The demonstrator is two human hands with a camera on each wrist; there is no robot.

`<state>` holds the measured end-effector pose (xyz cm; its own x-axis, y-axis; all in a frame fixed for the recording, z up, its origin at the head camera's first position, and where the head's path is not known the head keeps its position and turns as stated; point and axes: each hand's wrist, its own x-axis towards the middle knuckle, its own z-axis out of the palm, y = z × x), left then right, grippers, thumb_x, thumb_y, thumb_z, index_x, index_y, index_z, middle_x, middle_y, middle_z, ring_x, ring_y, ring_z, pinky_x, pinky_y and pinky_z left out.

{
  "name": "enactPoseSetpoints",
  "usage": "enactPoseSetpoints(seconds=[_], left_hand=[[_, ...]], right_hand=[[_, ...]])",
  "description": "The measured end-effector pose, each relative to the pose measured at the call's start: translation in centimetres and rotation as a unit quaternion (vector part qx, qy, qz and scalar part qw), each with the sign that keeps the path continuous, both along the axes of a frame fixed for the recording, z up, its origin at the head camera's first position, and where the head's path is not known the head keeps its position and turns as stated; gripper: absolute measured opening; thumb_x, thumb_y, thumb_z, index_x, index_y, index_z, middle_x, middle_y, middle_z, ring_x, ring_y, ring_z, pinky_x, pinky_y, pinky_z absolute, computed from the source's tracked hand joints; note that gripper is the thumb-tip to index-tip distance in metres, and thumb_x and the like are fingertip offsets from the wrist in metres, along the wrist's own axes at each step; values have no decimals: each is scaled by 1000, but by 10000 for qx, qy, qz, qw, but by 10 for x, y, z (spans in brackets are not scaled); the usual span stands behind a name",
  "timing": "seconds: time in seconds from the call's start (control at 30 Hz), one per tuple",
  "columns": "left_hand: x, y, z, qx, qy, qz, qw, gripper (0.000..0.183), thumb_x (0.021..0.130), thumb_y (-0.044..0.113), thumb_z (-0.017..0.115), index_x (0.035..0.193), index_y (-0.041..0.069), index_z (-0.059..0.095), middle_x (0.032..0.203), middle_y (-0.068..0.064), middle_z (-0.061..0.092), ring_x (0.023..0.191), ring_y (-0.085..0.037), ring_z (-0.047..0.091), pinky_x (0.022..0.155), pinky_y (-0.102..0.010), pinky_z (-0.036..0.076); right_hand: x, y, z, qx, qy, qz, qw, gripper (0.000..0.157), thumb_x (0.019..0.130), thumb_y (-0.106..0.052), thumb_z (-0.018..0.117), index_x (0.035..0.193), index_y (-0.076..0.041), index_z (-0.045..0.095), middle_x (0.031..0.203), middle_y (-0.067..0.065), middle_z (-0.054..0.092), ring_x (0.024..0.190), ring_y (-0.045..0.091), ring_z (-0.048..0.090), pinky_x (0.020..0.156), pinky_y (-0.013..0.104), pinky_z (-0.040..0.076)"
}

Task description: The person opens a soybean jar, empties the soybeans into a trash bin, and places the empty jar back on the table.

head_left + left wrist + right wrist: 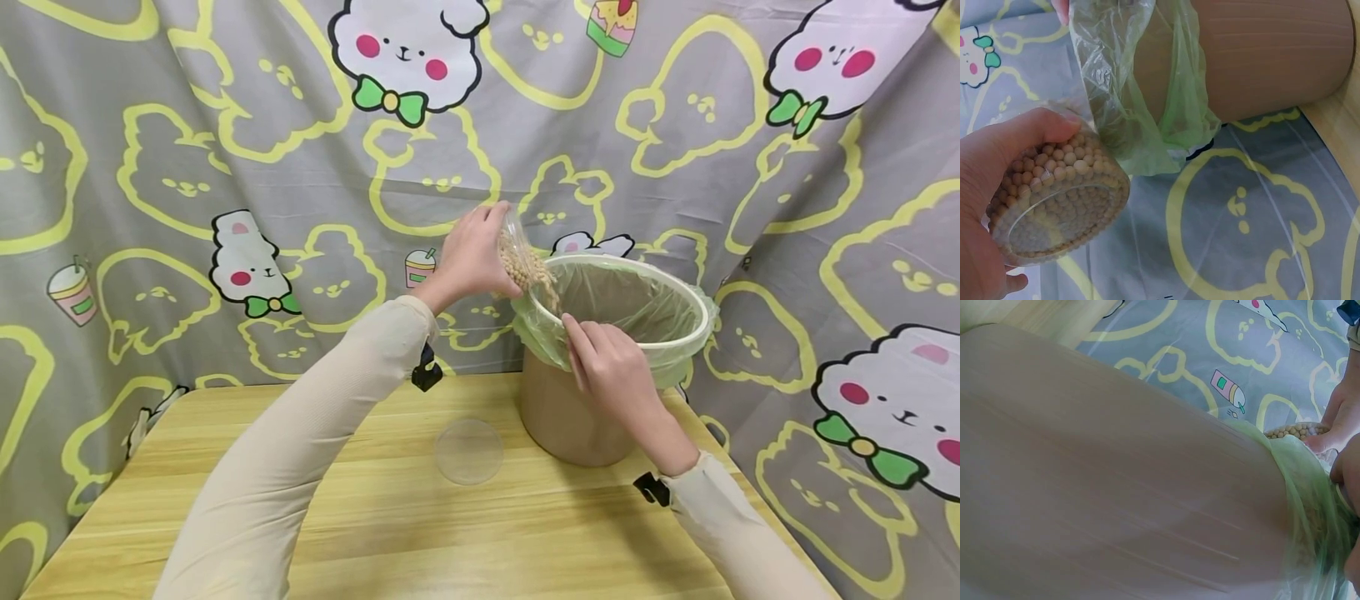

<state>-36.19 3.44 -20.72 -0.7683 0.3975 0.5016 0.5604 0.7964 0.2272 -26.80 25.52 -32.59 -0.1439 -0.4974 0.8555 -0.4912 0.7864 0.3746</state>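
My left hand (471,257) grips a clear plastic jar (1063,200) of round pale beans, which look like soybeans. The jar is tipped, its mouth at the left side of a brown trash can (577,425). Beans (546,287) spill from the mouth over the rim into the can. Still, many beans fill the jar's base in the left wrist view. A green plastic bag (678,360) lines the can and folds over its white rim (701,312). My right hand (611,367) holds the near left part of the rim, fingers curled over it; the right wrist view partly cuts it off.
A round clear lid (469,452) lies flat on the wood-grain table (390,517), left of the can. Behind the table and along its right side hangs a grey curtain (300,192) with cartoon prints, close to the can.
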Motion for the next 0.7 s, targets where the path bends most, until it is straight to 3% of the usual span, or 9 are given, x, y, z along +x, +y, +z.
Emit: enactPoseSetpoints(seconds=[0.3, 0.53, 0.7], left_hand=[[-1, 2, 0, 115, 46, -102, 9999, 126, 53, 40, 100, 156, 17, 32, 155, -10, 39, 138, -29, 45, 106, -47, 50], [-1, 4, 0, -252, 388, -142, 9988, 129, 53, 39, 99, 158, 11, 30, 157, -10, 40, 147, -29, 38, 119, -42, 39], [0, 6, 0, -322, 436, -195, 9983, 132, 53, 36, 100, 160, 9, 27, 157, -11, 40, 148, -30, 36, 123, -39, 34]], right_hand=[[-1, 1, 0, 30, -64, -105, 9999, 31, 101, -7, 50, 121, 7, 68, 86, 16, 67, 68, 33, 63, 66, 44, 58], [-1, 1, -1, -10, -32, -10, 10000, 30, 100, -6, 51, 120, 8, 68, 85, 17, 67, 68, 34, 63, 65, 46, 58], [-1, 1, -1, -41, -22, 30, 10000, 30, 99, -5, 51, 120, 8, 68, 85, 17, 67, 68, 34, 63, 66, 46, 58]])
